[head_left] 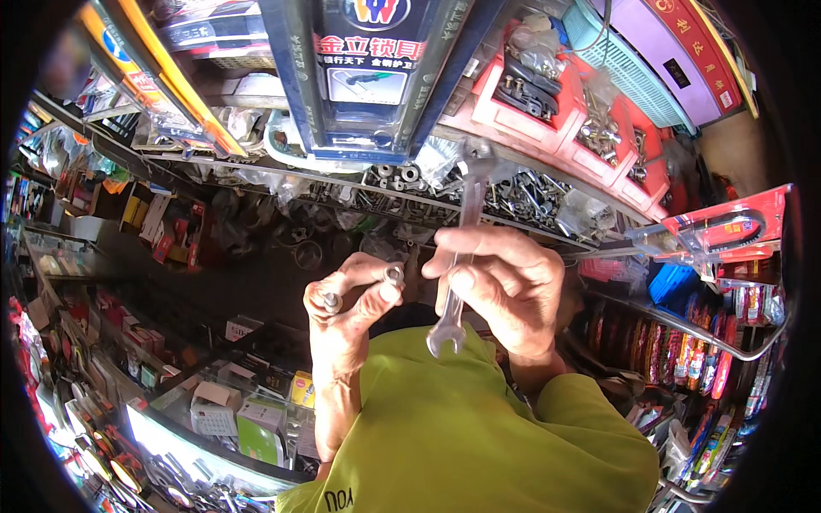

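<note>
A silver double open-ended wrench (469, 205) is held near its middle by my right hand (509, 286), with the thumb pressing it against the fingers. Its upper jaw points at the shelf and is a little blurred; the lower jaw hangs in front of the yellow-green shirt. My left hand (346, 299) is closed beside it. Between that thumb and forefinger sits a small round metal bolt (393, 275), seen end-on. Another metal bolt (333, 303) pokes out among the other fingers. Wrench and bolts are apart.
Ahead is a metal shelf with loose nuts and bolts (522, 195). Pink bins (547, 128) of hardware stand above it on the right, by a dark blue display box (368, 111). A glass counter (192, 427) curves at lower left. A metal rail (718, 344) juts out at right.
</note>
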Demonstrator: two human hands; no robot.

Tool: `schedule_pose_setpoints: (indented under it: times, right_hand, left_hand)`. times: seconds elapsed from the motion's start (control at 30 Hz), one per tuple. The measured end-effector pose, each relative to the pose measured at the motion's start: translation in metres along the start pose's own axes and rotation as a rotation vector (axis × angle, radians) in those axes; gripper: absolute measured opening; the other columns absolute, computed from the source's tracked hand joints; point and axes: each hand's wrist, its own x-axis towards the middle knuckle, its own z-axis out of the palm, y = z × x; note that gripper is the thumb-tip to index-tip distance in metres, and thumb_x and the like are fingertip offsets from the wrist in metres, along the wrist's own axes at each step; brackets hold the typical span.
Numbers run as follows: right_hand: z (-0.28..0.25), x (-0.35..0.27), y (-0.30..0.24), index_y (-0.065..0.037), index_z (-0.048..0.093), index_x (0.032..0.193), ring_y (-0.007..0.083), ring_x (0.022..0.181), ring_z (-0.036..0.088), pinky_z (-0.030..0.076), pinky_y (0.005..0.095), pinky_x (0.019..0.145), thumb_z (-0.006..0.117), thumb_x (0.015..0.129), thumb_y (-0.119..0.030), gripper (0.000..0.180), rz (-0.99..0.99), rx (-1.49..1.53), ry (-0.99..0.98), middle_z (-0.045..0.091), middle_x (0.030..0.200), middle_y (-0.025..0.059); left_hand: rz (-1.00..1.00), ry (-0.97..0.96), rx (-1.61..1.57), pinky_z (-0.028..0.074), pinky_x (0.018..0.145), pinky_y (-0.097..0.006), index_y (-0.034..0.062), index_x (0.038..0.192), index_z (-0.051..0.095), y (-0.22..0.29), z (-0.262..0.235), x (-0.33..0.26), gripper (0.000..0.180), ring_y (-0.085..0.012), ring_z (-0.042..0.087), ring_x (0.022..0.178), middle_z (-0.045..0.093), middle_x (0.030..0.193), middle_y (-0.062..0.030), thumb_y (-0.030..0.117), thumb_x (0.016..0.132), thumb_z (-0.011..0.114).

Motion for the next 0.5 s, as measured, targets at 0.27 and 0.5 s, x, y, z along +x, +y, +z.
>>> schedule_pose_setpoints:
  times: [0.27,0.5]
  right_hand:
    - [-0.005,-0.003,0.012,0.006,0.055,0.118,0.0180,0.077,0.065,0.059,0.0305,0.062,0.060,0.086,0.006,0.033,-0.101,0.198,0.275,0.064,0.096,0.0153]
    - [-0.017,-0.014,0.008,0.007,0.058,0.113,0.0179,0.077,0.065,0.059,0.0288,0.064,0.063,0.083,0.008,0.031,-0.093,0.080,0.290,0.064,0.094,0.0148]
  left_hand:
    - [-0.062,-0.189,-0.014,0.046,0.062,-0.024,-0.0008,0.091,0.071,0.004,0.015,-0.011,0.024,-0.0141,0.058,0.072,0.064,0.081,-0.0104,0.000,0.069,0.079]
    - [0.017,-0.242,0.029,0.048,0.059,-0.028,-0.0017,0.088,0.069,-0.009,0.023,-0.016,0.029,-0.0204,0.060,0.068,0.061,0.081,-0.0156,0.013,0.067,0.082]
